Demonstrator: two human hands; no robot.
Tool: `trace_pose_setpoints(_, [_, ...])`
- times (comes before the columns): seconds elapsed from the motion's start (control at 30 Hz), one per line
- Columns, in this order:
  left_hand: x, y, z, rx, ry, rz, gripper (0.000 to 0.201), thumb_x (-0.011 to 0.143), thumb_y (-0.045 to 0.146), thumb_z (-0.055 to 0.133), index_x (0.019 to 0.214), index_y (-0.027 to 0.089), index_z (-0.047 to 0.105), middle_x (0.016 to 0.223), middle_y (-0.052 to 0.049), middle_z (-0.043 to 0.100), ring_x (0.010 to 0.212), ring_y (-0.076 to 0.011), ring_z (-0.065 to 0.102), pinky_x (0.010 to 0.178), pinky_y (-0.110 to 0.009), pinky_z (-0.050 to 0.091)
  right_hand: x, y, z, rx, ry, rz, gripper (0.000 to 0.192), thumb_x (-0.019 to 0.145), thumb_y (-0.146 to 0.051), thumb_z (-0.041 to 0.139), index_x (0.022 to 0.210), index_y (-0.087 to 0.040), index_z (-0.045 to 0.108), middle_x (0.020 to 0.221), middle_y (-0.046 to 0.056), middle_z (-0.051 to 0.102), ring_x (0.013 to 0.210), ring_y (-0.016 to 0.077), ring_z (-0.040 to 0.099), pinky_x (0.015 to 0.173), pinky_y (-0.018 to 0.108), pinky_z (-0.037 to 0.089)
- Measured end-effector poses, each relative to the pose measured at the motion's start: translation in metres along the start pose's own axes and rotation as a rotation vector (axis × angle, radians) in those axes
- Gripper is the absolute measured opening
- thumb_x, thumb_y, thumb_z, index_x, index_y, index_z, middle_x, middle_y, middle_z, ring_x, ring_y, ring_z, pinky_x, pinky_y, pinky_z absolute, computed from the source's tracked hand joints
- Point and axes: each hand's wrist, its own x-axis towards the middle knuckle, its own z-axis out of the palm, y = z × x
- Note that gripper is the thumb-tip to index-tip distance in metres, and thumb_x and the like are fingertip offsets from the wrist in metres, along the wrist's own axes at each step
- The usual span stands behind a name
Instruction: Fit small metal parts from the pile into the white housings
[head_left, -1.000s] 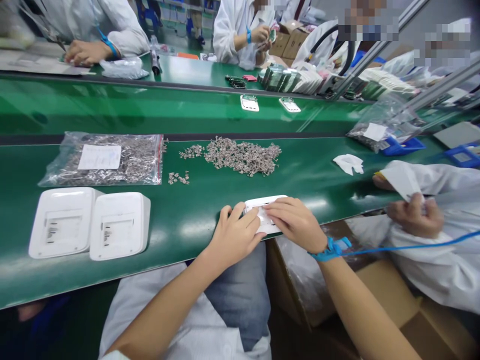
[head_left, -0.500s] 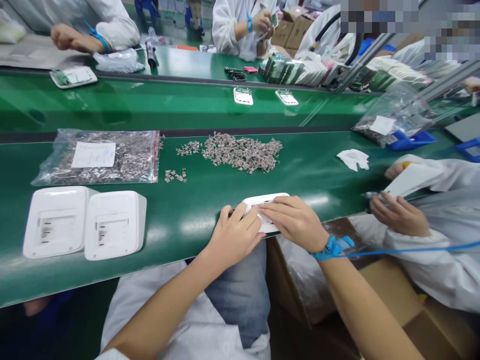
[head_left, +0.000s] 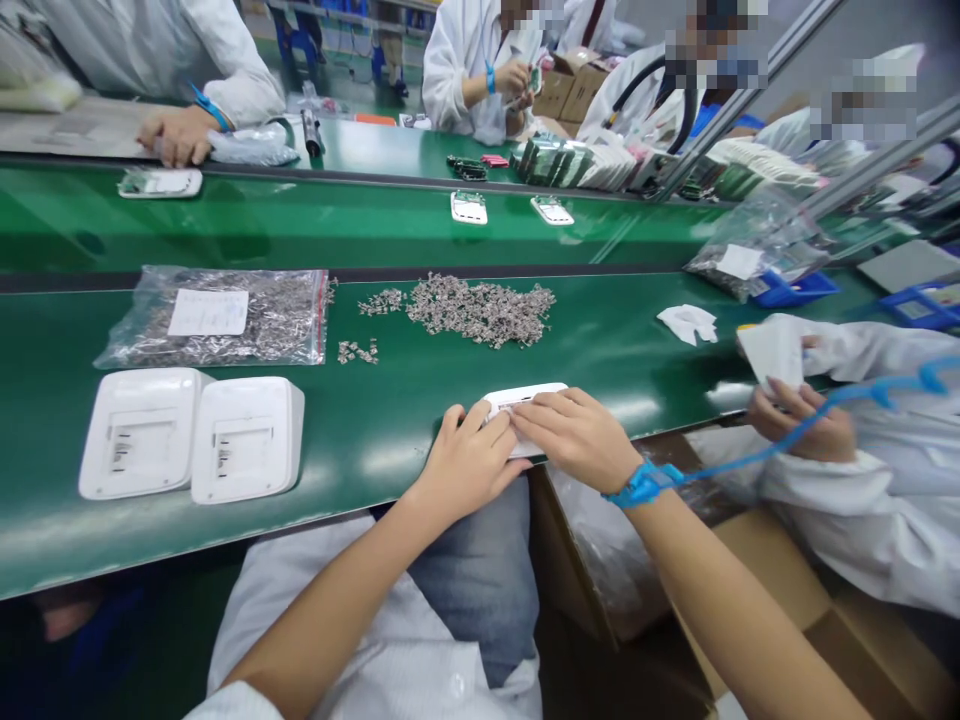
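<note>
An electronics assembly line in a factory: a long green conveyor belt, white-coated workers seated along it, loose metal parts, blue grounding wrist strap.

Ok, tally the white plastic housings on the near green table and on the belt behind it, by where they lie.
Under both hands, left hand and right hand, at the table edge: 1 white housing
Side by side at the left of the near table: 2, left one, right one
On the belt: 3, at
Total: 6
</note>
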Motion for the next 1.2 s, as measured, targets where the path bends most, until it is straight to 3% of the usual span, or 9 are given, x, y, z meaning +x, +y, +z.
trace_pose_setpoints(0.13, [-0.001, -0.001, 0.001, -0.015, 0.009, 0.003, 0.033, 0.099, 0.047, 0.048, 0.106, 0.018, 0.065, 0.121, -0.009, 0.065, 0.118, -0.0271, 0.049, 0.090, -0.045, 0.035, 0.003, 0.008, 0.011, 0.077, 0.265, 0.269, 0.021, 0.095, -0.027, 0.056, 0.111, -0.020, 0.069, 0.105, 0.009, 0.067, 0.096, 0.0242, 0.058, 0.083, 0.041, 0.047])
trace_pose_setpoints(0.43, [-0.005, -0.003, 0.003, -0.009, 0.040, 0.048, 0.027, 0.097, 0.043, 0.055, 0.104, 0.019, 0.064, 0.112, -0.009, 0.064, 0.119, -0.0263, 0.048, 0.089, -0.041, 0.035, 0.020, 0.009, 0.010, -0.094, 0.086, 0.321, 0.014, 0.088, -0.029, 0.064, 0.094, -0.019, 0.073, 0.096, 0.007, 0.068, 0.089, 0.0246, 0.051, 0.071, 0.038, 0.040])
trace_pose_setpoints(0.63, [-0.002, -0.008, 0.004, -0.029, 0.040, 0.106, 0.029, 0.096, 0.045, 0.058, 0.101, 0.017, 0.065, 0.105, -0.008, 0.065, 0.119, -0.0257, 0.049, 0.091, -0.041, 0.035, 0.024, 0.011, 0.008, 0.063, 0.077, 0.393, 0.013, 0.083, -0.028, 0.068, 0.090, -0.020, 0.074, 0.094, 0.007, 0.067, 0.085, 0.0227, 0.055, 0.080, 0.039, 0.045])
trace_pose_setpoints(0.7, [-0.009, -0.012, -0.003, -0.009, 0.012, 0.193, 0.032, 0.096, 0.046, 0.057, 0.098, 0.015, 0.065, 0.098, -0.008, 0.064, 0.111, -0.0243, 0.053, 0.087, -0.040, 0.036, 0.025, 0.007, 0.007, 0.120, 0.140, 0.381, 0.017, 0.084, -0.031, 0.067, 0.095, -0.020, 0.074, 0.098, 0.008, 0.067, 0.090, 0.0238, 0.057, 0.084, 0.041, 0.047])
trace_pose_setpoints(0.8, [-0.037, -0.021, -0.023, 0.056, -0.043, 0.323, 0.033, 0.095, 0.046, 0.059, 0.093, 0.014, 0.065, 0.091, -0.007, 0.062, 0.098, -0.0240, 0.054, 0.076, -0.038, 0.037, 0.024, 0.001, 0.014, 0.244, 0.382, 0.393, 0.022, 0.087, -0.034, 0.064, 0.103, -0.021, 0.072, 0.104, 0.008, 0.066, 0.096, 0.0240, 0.060, 0.083, 0.040, 0.049])
trace_pose_setpoints(0.87, [-0.063, -0.025, -0.039, 0.119, -0.064, 0.278, 0.033, 0.094, 0.047, 0.059, 0.093, 0.014, 0.064, 0.091, -0.007, 0.061, 0.094, -0.0245, 0.054, 0.072, -0.038, 0.037, 0.025, 0.000, 0.027, 0.327, 0.565, 0.503, 0.019, 0.088, -0.034, 0.063, 0.100, -0.021, 0.070, 0.097, 0.007, 0.067, 0.086, 0.0215, 0.060, 0.074, 0.036, 0.050])
trace_pose_setpoints(0.93, [-0.088, -0.026, -0.053, 0.192, -0.074, 0.135, 0.036, 0.094, 0.049, 0.058, 0.096, 0.014, 0.064, 0.094, -0.008, 0.061, 0.093, -0.0248, 0.054, 0.071, -0.038, 0.037, 0.030, -0.003, 0.044, 0.400, 0.660, 0.611, 0.016, 0.089, -0.033, 0.062, 0.095, -0.020, 0.069, 0.087, 0.005, 0.067, 0.073, 0.0190, 0.057, 0.066, 0.034, 0.048])
trace_pose_setpoints(1.07, [-0.119, -0.030, -0.066, 0.324, -0.031, -0.111, 0.045, 0.094, 0.051, 0.058, 0.111, 0.010, 0.064, 0.109, -0.012, 0.063, 0.098, -0.0262, 0.055, 0.075, -0.040, 0.040, 0.046, -0.014, 0.069, 0.385, 0.647, 0.565, 0.013, 0.089, -0.031, 0.061, 0.092, -0.021, 0.068, 0.085, 0.005, 0.067, 0.070, 0.0188, 0.057, 0.068, 0.036, 0.049])
trace_pose_setpoints(1.2, [-0.128, -0.040, -0.069, 0.404, 0.049, -0.232, 0.043, 0.095, 0.046, 0.057, 0.118, 0.009, 0.063, 0.111, -0.014, 0.065, 0.098, -0.0274, 0.057, 0.077, -0.040, 0.042, 0.048, -0.016, 0.064, 0.231, 0.700, 0.511, 0.011, 0.092, -0.026, 0.056, 0.092, -0.020, 0.066, 0.088, 0.007, 0.068, 0.078, 0.0210, 0.060, 0.074, 0.036, 0.051])
